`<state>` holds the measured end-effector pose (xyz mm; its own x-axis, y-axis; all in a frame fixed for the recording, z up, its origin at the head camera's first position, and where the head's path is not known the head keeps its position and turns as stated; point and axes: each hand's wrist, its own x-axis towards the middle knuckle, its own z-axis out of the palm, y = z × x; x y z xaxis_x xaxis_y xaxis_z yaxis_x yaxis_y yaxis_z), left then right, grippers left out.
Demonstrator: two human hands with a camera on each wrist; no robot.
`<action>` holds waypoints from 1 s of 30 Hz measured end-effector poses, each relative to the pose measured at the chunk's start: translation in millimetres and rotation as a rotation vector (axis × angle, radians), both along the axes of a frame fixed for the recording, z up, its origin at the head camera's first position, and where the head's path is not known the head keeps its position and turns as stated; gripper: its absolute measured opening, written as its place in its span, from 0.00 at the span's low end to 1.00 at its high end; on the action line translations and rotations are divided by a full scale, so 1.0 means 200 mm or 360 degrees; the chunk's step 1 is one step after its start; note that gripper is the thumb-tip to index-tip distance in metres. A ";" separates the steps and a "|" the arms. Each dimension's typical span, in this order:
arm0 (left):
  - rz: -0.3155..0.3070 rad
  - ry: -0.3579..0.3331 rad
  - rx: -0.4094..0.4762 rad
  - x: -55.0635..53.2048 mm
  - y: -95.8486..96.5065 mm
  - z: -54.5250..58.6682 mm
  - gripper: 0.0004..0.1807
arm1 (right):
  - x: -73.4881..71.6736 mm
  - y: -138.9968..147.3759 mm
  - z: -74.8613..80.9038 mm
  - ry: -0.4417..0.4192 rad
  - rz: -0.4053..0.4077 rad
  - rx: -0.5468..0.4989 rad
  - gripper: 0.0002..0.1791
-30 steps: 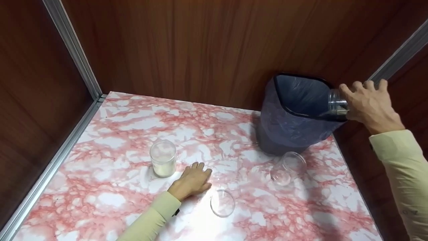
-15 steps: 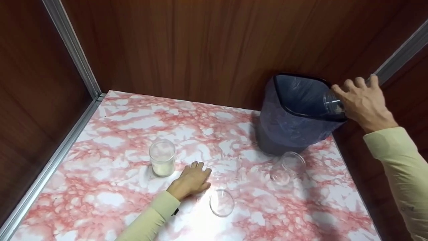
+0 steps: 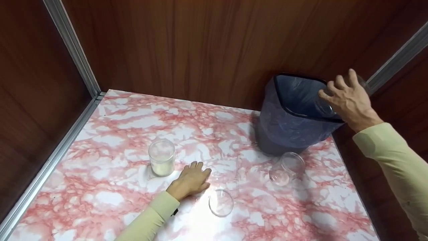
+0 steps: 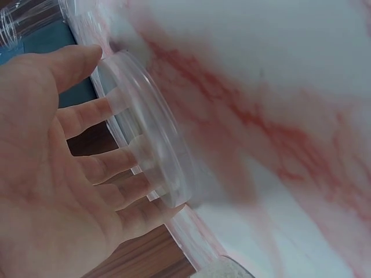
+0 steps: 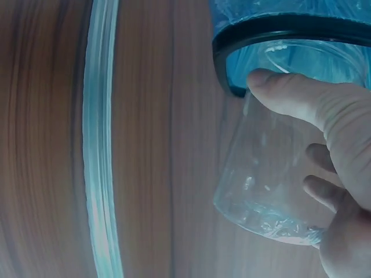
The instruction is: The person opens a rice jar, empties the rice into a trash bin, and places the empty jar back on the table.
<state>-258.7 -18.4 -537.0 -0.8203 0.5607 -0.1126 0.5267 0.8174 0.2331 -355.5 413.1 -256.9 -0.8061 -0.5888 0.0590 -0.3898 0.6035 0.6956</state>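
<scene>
My right hand (image 3: 349,100) grips a clear jar (image 5: 272,174) and holds it tipped, mouth down, inside the rim of the bin (image 3: 284,130). A few white specks cling near the mouth in the right wrist view, and the jar's body looks see-through. My left hand (image 3: 190,179) rests low at the table with its fingers extended. Beside it lies a clear round lid (image 3: 221,203); the left wrist view shows the fingers through the lid (image 4: 153,133). Left of that hand stands a clear jar partly filled with pale powder (image 3: 162,164).
Another clear jar (image 3: 292,164) stands in front of the bin, which has a bluish liner and a dark rim. Wood panels (image 3: 200,50) close off the back and sides of the red-and-white marbled table (image 3: 110,201), with metal strips (image 3: 72,50) at the corners.
My right hand has moved left and slightly up, tipping the jar further so its mouth sits deeper in the bin. The left hand stays in place.
</scene>
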 end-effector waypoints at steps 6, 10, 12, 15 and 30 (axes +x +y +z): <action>-0.0002 0.0034 0.0004 0.00 0.00 0.00 0.21 | -0.01 -0.04 0.00 0.0000 0.0022 0.0144 0.24; -0.0009 0.0060 0.0009 0.00 0.00 0.00 0.20 | -0.03 -0.07 -0.01 0.0039 0.0070 0.0265 0.22; -0.0011 0.0071 0.0014 0.00 0.00 0.00 0.20 | -0.04 -0.09 -0.02 0.0052 0.0087 0.0322 0.20; -0.0017 0.0091 0.0023 0.00 0.00 0.00 0.20 | -0.04 -0.10 -0.03 0.0045 0.0082 0.0337 0.20; -0.0014 0.0084 0.0030 0.01 0.00 -0.01 0.21 | 0.01 -0.03 0.00 -0.0029 -0.0084 0.0066 0.27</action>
<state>-257.4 -18.0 -538.5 -0.8199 0.5696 -0.0586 0.5459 0.8085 0.2199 -354.4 407.1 -257.6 -0.8368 -0.5471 0.0207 -0.3710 0.5944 0.7135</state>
